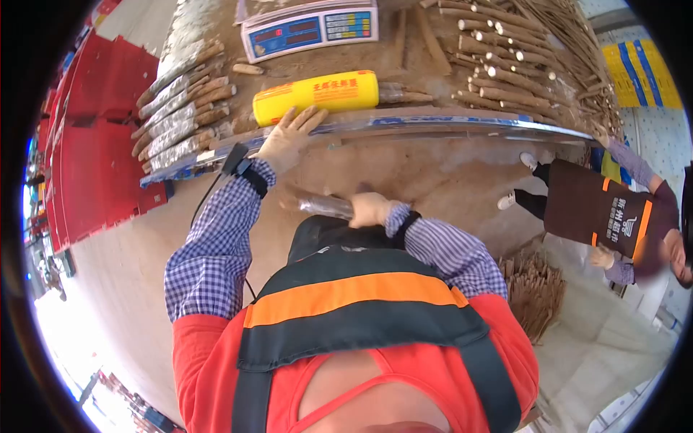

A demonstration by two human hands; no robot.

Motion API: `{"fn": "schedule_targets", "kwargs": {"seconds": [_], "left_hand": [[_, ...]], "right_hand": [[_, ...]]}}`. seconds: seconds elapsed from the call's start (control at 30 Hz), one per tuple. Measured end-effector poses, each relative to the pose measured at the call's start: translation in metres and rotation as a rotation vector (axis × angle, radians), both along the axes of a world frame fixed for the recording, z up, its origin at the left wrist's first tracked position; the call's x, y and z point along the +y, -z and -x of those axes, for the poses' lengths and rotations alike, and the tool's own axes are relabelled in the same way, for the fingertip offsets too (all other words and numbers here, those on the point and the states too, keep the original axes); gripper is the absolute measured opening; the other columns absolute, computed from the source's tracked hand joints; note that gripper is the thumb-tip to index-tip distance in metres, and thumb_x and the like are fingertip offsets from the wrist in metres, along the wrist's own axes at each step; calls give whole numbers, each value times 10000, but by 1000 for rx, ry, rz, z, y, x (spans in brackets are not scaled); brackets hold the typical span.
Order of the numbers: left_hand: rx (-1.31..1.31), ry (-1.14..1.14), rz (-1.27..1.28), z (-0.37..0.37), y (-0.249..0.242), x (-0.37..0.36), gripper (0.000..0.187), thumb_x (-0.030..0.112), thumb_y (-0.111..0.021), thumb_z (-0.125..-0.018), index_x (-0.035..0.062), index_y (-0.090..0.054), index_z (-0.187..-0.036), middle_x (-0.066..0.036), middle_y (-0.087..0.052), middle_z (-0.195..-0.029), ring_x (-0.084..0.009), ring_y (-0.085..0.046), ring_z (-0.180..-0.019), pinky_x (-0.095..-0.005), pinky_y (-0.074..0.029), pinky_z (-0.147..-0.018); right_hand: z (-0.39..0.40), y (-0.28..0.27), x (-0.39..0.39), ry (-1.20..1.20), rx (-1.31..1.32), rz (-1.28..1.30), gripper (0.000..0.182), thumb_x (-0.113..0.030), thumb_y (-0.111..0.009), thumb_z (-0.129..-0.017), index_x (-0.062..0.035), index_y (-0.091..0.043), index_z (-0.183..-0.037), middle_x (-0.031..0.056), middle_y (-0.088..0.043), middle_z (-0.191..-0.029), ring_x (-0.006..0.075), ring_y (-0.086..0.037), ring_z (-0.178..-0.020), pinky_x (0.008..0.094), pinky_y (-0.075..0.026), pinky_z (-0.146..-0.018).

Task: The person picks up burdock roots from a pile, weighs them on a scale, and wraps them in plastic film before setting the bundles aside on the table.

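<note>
My left hand, in a pale glove, lies with its fingers stretched out against the near side of a yellow roll of cling film at the table's front edge. In front of my apron, my right hand is closed around one end of a bundle of yams wrapped in clear film. The bundle is held off the table, its far end slightly blurred. Behind the roll stands a digital scale. A few loose yams lie at the roll's right end.
Film-wrapped yams are stacked at the table's left. Unwrapped yams pile up at the right. Red crates stand left of the table. A co-worker in a brown apron stands at the right, near upright yams on the floor.
</note>
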State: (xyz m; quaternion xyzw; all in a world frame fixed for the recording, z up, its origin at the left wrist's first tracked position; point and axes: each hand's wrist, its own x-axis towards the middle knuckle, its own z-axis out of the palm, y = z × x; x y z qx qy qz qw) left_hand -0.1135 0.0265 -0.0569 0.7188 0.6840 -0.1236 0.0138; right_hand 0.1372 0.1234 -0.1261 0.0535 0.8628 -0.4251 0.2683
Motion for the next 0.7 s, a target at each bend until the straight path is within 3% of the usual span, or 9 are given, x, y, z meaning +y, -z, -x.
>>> {"fn": "schedule_targets", "kwargs": {"seconds": [0.1,0.2,0.23,0.3,0.37,0.43,0.5,0.6,0.7], "left_hand": [[148,-33,28,-40,2,3,673,289,-641,-840,260,-392,-1465,-114,-200,-1586,-286,-238,-1444,-602,-207,-1127],[-806,-260,-71,-116,-29,18,937,330,-784,-707,140,-304,-1490,-211,-342,-1480,-346,-353,-1370,-505,-302,-1105],[-1095,-308,4,-133,-36,27,1003,322,-816,-666,107,-286,-1490,-240,-441,-1408,-360,-444,-1310,-464,-374,-1071],[-982,-488,-31,-144,-33,36,895,263,-794,-686,94,-361,-1451,-226,-611,-1190,-358,-605,-1108,-396,-498,-936],[-867,-522,-215,-130,-40,35,748,240,-771,-708,74,-466,-1371,-197,-665,-1079,-339,-659,-991,-408,-544,-835],[-872,-554,-198,-109,-41,9,634,239,-763,-731,57,-530,-1292,-200,-656,-1114,-342,-652,-1016,-397,-535,-853],[-911,-629,-168,-91,-48,-26,653,222,-792,-716,29,-528,-1282,-209,-655,-1107,-343,-651,-1032,-382,-528,-862],[-927,-989,-173,-70,-59,-83,643,190,-803,-718,19,-539,-1279,-186,-664,-1079,-263,-668,-998,-353,-520,-849],[-702,-1130,-321,-49,-85,-112,623,172,-798,-728,31,-546,-1279,-95,-662,-999,-142,-621,-798,-286,-516,-661]], "right_hand": [[-31,-31,41,-168,53,-500,264,-190,-702,-710,-106,-665,-958,108,-702,-944,269,-690,-883,398,-542,-745],[-11,-82,79,-316,190,-670,229,-173,-676,-733,-122,-663,-955,78,-691,-885,233,-679,-843,356,-514,-690],[-6,-113,91,-153,464,-569,219,-161,-674,-730,-98,-668,-939,81,-689,-877,240,-678,-846,356,-516,-687],[13,-153,117,-212,377,-489,256,-189,-682,-725,-63,-662,-948,104,-698,-919,276,-681,-886,385,-529,-764],[26,-190,163,148,415,78,401,-357,-729,-775,-72,-665,-1049,141,-685,-1015,268,-665,-957,378,-532,-806],[42,-157,241,531,550,-420,528,-480,-677,-816,-56,-637,-1127,164,-666,-1091,286,-647,-1019,402,-512,-883],[64,-106,305,789,227,-736,503,-471,-719,-779,-66,-676,-1074,159,-671,-1100,280,-650,-1042,404,-518,-873],[83,-37,321,685,65,-759,507,-456,-719,-783,-47,-667,-1079,145,-681,-1093,302,-667,-1016,400,-537,-856],[101,-28,313,903,57,-747,426,-392,-706,-795,-53,-665,-1050,119,-689,-1065,313,-674,-983,396,-548,-821]]}}
